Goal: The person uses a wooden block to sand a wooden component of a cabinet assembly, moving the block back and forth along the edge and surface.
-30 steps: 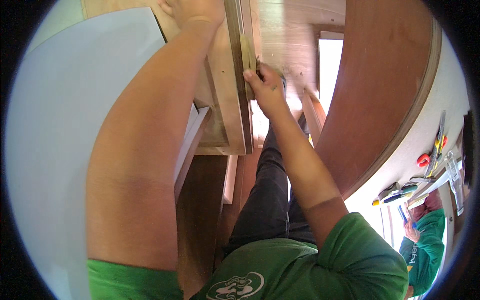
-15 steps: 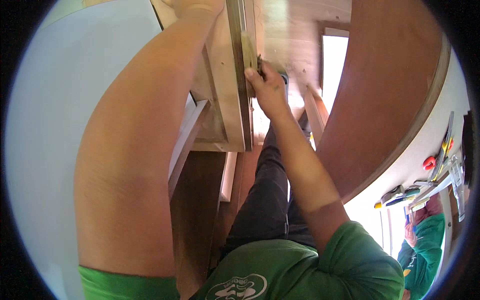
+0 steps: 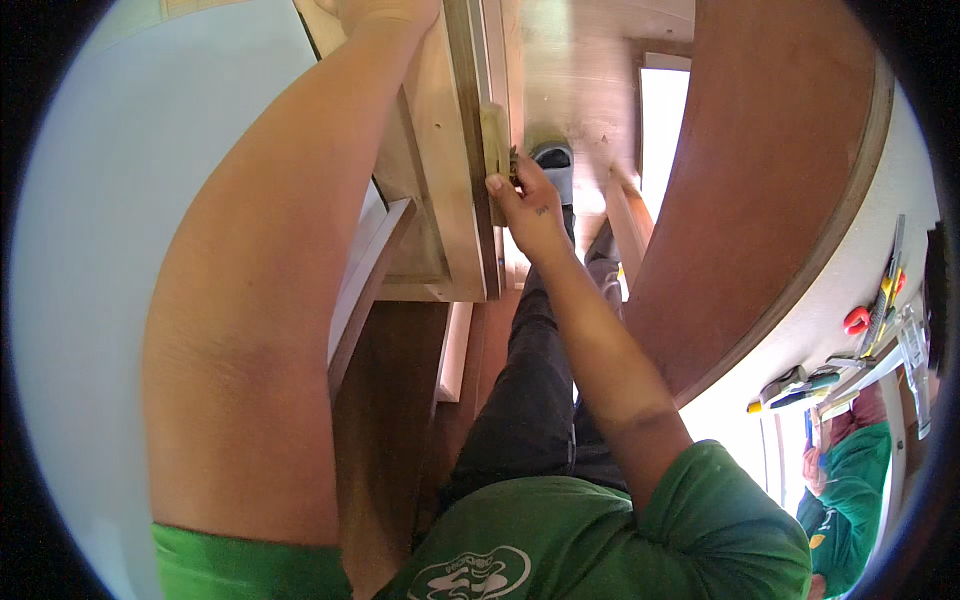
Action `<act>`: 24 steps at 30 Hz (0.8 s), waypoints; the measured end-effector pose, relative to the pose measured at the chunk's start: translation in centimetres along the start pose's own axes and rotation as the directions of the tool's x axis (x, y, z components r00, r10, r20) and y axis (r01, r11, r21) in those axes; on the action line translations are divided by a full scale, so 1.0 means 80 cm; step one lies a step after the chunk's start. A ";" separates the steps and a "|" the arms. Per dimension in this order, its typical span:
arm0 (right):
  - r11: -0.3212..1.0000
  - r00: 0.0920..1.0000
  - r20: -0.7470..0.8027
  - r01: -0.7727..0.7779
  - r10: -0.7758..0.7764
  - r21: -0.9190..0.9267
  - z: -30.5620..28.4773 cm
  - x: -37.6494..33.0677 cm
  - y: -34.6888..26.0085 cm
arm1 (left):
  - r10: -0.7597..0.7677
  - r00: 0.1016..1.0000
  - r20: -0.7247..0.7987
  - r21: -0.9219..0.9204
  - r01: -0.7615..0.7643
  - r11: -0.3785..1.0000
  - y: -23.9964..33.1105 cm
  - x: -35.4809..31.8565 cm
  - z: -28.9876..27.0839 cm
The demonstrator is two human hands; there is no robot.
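Right grip point(image 3: 532, 212): clasping yellowish block point(image 3: 494, 145) | left grip point(image 3: 385, 10): can't tell | brown panel point(image 3: 775, 160), tools point(image 3: 857, 320) rightward

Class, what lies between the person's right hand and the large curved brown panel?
In the head view, a grey shoe, a slim brown wooden piece and a bright white patch show between the right hand and the curved brown panel.

The block point(image 3: 493, 140) is yellowish, the frame point(image 3: 442, 170) pale tan, its edge point(image 3: 464, 70) dark brown, the board point(image 3: 770, 180) red-brown, the shirt point(image 3: 590, 540) green with white print point(image 3: 475, 577).
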State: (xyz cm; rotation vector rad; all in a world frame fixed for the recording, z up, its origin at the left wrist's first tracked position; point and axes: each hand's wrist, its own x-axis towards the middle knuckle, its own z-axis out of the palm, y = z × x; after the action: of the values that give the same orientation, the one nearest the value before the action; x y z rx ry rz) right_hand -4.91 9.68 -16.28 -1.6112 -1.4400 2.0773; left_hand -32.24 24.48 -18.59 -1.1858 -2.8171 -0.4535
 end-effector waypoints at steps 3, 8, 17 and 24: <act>1.000 1.000 0.013 -0.002 0.002 -0.004 -0.007 -0.002 0.008 | -0.005 1.000 0.012 0.007 0.004 1.000 0.007 -0.005 0.006; 0.998 0.997 0.062 -0.049 0.045 0.050 -0.005 -0.049 0.011 | -0.007 0.999 0.034 0.008 0.007 1.000 0.001 -0.005 -0.001; 0.969 0.964 0.112 -0.247 0.242 0.025 -0.017 -0.131 0.062 | -0.039 0.997 0.074 -0.006 0.040 0.999 -0.006 -0.014 -0.007; 0.849 0.857 0.016 -0.512 0.515 0.132 -0.026 -0.177 0.127 | -0.042 0.996 0.080 -0.003 0.043 0.999 0.013 -0.008 0.001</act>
State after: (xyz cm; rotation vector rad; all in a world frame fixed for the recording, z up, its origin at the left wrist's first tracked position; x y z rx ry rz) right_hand 6.81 -3.17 -14.21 -2.1308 -0.8957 2.3445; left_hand -31.05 24.77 -18.54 -1.1731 -2.9156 -0.4239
